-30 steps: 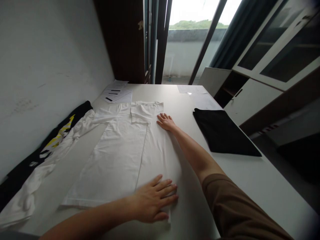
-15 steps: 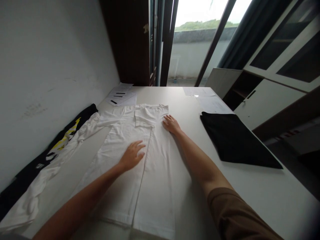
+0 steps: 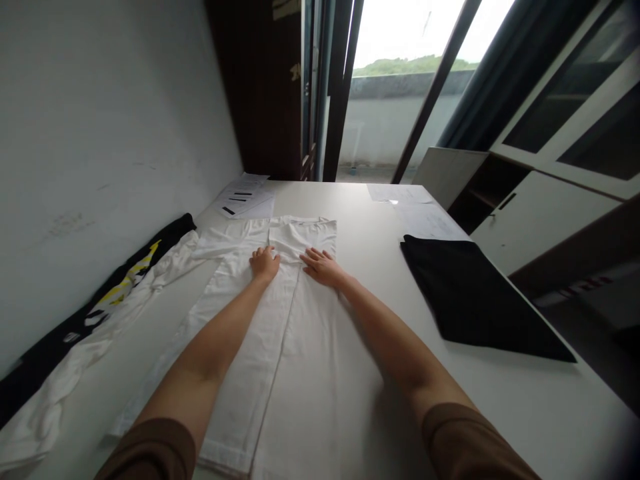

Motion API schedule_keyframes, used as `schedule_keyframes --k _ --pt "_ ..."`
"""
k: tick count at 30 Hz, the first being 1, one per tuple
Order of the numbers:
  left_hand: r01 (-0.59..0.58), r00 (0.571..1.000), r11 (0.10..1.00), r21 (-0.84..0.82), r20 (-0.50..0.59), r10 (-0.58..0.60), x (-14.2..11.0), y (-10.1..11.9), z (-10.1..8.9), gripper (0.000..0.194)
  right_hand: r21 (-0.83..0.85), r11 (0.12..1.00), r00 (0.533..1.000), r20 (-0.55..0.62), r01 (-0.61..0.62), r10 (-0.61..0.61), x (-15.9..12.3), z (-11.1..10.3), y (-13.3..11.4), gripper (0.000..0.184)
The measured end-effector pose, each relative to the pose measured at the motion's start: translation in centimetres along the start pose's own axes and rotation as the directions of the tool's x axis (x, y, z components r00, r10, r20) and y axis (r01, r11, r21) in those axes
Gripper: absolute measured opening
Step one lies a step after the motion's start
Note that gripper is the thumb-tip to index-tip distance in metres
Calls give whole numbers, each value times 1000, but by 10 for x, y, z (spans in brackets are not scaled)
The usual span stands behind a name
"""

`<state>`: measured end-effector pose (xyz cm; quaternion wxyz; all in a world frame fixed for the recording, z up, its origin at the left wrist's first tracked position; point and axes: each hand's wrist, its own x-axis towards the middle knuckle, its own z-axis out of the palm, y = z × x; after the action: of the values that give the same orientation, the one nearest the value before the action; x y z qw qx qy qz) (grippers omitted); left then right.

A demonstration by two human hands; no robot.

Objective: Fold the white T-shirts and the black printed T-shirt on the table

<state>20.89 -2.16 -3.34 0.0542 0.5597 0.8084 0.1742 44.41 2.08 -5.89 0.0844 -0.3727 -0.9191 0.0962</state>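
Observation:
A white T-shirt (image 3: 270, 313) lies on the table with its right side folded over toward the middle. The folded part's edge runs down the shirt's length, and its short sleeve lies on top near the collar. My left hand (image 3: 265, 264) rests on the shirt by the left edge of that sleeve, its fingers on the cloth. Just to the right, my right hand (image 3: 323, 267) lies flat with fingers spread, over the sleeve's lower edge. Both hands press on the fabric, and neither visibly lifts it.
A folded black cloth (image 3: 480, 293) lies on the right of the white table (image 3: 370, 267). Along the left wall are a black garment with yellow print (image 3: 125, 280) and rumpled white cloth (image 3: 110, 333). Papers (image 3: 245, 197) lie at the back left, with more sheets (image 3: 417, 207) at the back right.
My left hand has moved forward from the middle of the shirt to the sleeve's left edge. My right hand has shifted left and slightly nearer, onto the sleeve's lower edge.

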Motion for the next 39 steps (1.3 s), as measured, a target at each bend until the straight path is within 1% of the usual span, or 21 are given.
schedule_keyframes --k 4,6,8,10,13,15,19,22,24,28,30,34,39 --pt "23 999 1000 11 32 -24 11 -4 4 34 -6 1000 1000 7 -5 5 1 -1 -4 55" --pt "31 999 999 33 15 -31 13 -6 4 35 -6 1000 1000 18 -5 5 2 -1 -6 54" --pt "30 1000 998 55 -7 -30 12 -8 4 40 -10 1000 1000 26 -10 10 3 -1 -8 54" --pt "0 1000 998 68 1 -1 12 -8 4 42 -16 1000 999 27 -20 21 3 -1 -10 53" --pt "-77 996 994 74 51 73 15 -7 3 34 -22 999 999 19 -36 36 3 -2 -11 53" --pt "-101 993 991 85 71 95 18 -9 1 33 -21 999 999 15 -38 39 2 -3 -13 54" --pt "-88 995 988 125 65 81 19 -17 -3 34 -27 999 999 23 -43 43 1 -3 -14 57" --pt "-82 995 986 146 68 72 20 -19 1 43 -36 998 999 26 -44 45 1 -3 -15 60" --pt "-97 991 984 149 102 82 23 -18 5 48 -38 998 998 27 -48 49 2 -3 -15 62" --pt "-158 972 976 148 200 127 34 -11 7 41 -38 998 998 4 -56 56 1 -3 -15 60" --pt "-173 966 972 158 218 137 37 -9 4 37 -33 998 999 -10 -52 52 0 -3 -15 59" --pt "-162 973 966 201 196 123 30 -9 -1 33 -20 998 998 -42 -52 52 0 -1 -14 57" --pt "-176 983 955 238 102 155 16 -4 1 34 -10 998 996 -55 -65 64 2 2 -13 57"
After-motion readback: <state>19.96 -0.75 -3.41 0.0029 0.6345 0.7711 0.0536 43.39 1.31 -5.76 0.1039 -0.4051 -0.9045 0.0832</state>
